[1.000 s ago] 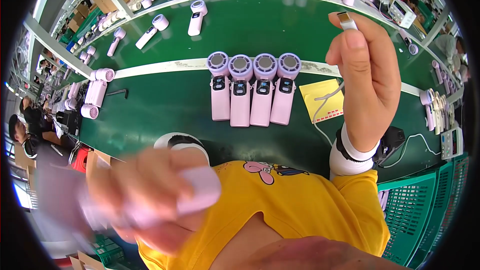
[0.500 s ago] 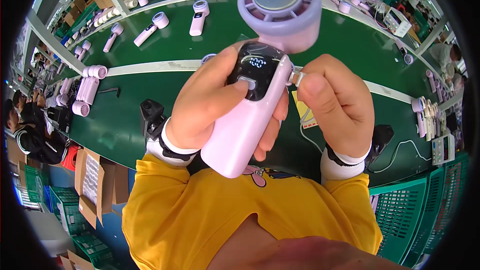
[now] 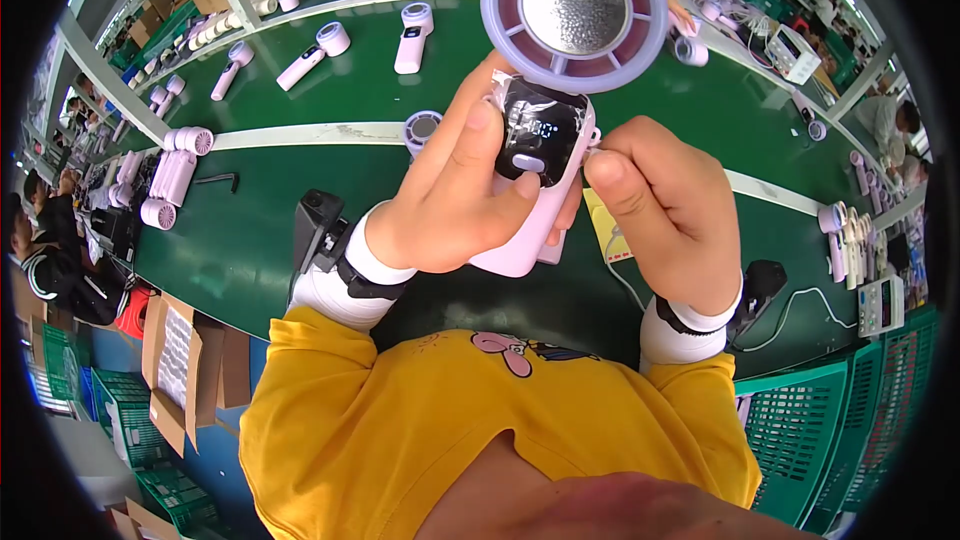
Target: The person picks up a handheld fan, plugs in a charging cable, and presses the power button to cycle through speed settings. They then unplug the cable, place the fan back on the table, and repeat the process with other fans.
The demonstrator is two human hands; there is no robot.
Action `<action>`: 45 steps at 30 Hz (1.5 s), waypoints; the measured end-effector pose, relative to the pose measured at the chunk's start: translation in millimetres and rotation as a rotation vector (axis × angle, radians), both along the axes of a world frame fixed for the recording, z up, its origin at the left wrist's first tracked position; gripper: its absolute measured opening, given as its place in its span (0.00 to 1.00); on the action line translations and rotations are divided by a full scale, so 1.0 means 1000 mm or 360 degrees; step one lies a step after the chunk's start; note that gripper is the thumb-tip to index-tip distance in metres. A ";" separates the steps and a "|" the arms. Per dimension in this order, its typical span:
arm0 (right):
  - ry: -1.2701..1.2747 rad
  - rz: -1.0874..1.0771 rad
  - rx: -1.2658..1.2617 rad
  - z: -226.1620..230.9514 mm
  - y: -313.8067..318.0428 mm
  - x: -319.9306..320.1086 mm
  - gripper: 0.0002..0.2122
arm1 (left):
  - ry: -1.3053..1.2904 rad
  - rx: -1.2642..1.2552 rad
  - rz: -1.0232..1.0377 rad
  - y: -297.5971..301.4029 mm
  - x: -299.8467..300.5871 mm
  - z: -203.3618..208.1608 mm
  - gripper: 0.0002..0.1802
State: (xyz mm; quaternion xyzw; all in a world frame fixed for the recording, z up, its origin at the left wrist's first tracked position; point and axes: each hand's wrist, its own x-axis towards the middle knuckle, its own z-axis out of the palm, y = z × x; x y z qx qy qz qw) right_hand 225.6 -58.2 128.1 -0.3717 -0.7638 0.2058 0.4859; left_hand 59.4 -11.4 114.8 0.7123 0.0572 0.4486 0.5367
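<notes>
My left hand (image 3: 445, 195) is closed around a pale pink handheld fan (image 3: 577, 8), its round head with a silver centre plate tilted up toward me. Digits lit on its black display (image 3: 543, 128) sit above a small oval button (image 3: 528, 163). Clear film sticks out at the display's upper left edge. My right hand (image 3: 668, 215) is pinched at the fan's right side, beside a small loop; the cable plug in its fingertips is mostly hidden. Below that hand lies a yellow card (image 3: 608, 225) with a pale cable across it.
Several pink fans lie across the green table (image 3: 330, 125), with fans stacked at the left (image 3: 175, 175) and right (image 3: 850, 230). A black hex key (image 3: 220, 179) lies at left. Green crates (image 3: 795, 420) stand at lower right; an open carton (image 3: 180, 370) at lower left. A co-worker's hand (image 3: 680, 15) is across the table.
The fan has tipped so its head faces me more, and its body has moved up. My left fingers have shifted off the button. The plug's metal tip, seen before, is now hidden.
</notes>
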 end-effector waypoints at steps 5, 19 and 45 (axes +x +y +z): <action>-0.0048 0.0068 -0.0034 0.001 0.003 0.001 0.11 | 0.0179 0.0836 0.0469 0.015 -0.003 -0.014 0.33; 0.0007 -0.0101 -0.0141 0.002 0.010 0.004 0.06 | 0.0005 0.0066 0.0116 0.005 0.002 -0.008 0.32; 0.1043 -0.0510 0.0577 0.019 -0.022 0.053 0.13 | -0.0302 -0.0185 0.1386 0.083 -0.059 0.016 0.11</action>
